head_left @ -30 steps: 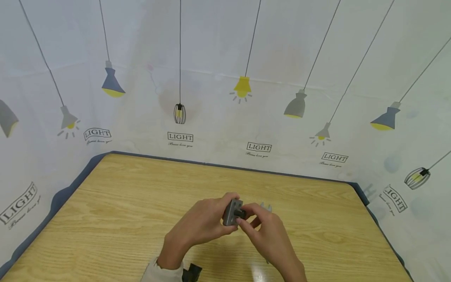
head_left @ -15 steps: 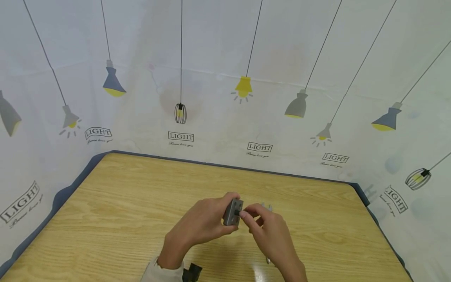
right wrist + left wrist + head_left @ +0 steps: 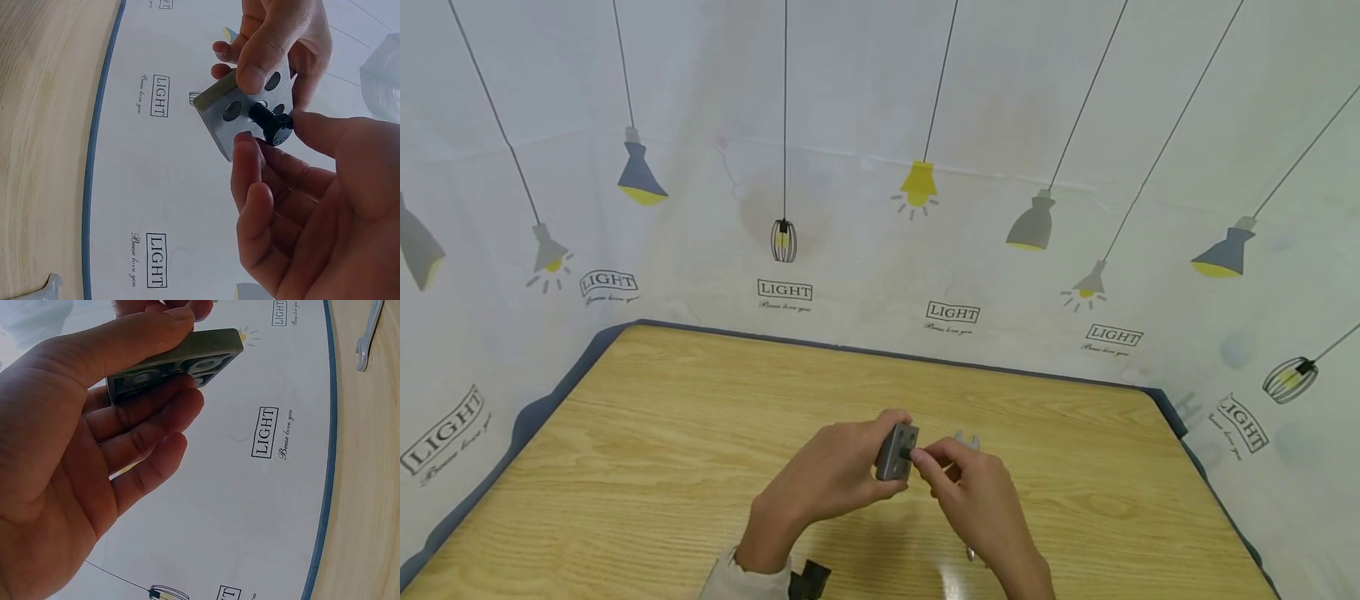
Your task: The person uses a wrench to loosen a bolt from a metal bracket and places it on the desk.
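Note:
A grey metal block [image 3: 891,454] with several round holes is held up over the table by my left hand [image 3: 823,471], thumb on one side and fingers on the other. In the right wrist view, a black hex bolt [image 3: 272,127] sticks out of the block's middle hole, its threads partly showing. My right hand [image 3: 977,483] pinches the bolt's head between thumb and fingertips. Recesses in the block's other side [image 3: 206,365] show in the left wrist view, where left fingers cover part of it.
An open-ended wrench [image 3: 967,440] lies on the wooden table [image 3: 700,433], partly behind the right hand. A white curtain [image 3: 850,192] printed with lamps surrounds the table's far and side edges. A black object [image 3: 810,579] sits beside the left sleeve.
The right thumb has moved up from below the bolt onto its head, and the fingers have shifted slightly. My left hand and the block stay almost still.

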The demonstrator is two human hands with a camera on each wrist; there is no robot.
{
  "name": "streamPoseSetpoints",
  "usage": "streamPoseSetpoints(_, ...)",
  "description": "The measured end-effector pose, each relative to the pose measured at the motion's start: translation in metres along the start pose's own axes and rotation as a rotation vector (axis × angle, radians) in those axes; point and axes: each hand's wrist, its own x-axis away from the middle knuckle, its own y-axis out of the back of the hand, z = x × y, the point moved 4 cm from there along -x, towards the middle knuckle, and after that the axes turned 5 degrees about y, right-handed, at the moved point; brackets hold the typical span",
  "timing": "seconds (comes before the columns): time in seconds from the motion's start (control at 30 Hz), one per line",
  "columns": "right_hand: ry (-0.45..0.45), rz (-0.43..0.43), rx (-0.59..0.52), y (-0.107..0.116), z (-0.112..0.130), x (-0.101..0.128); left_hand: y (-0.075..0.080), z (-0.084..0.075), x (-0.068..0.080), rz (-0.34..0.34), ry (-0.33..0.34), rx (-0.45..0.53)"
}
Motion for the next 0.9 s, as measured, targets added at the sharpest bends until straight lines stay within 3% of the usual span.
streamPoseSetpoints(0.9,0.09,-0.042,0.037,0.0001,0.0028,-0.0004,-0.0008,0.0016,-0.0009,-0.002,-0.001,-0.011)
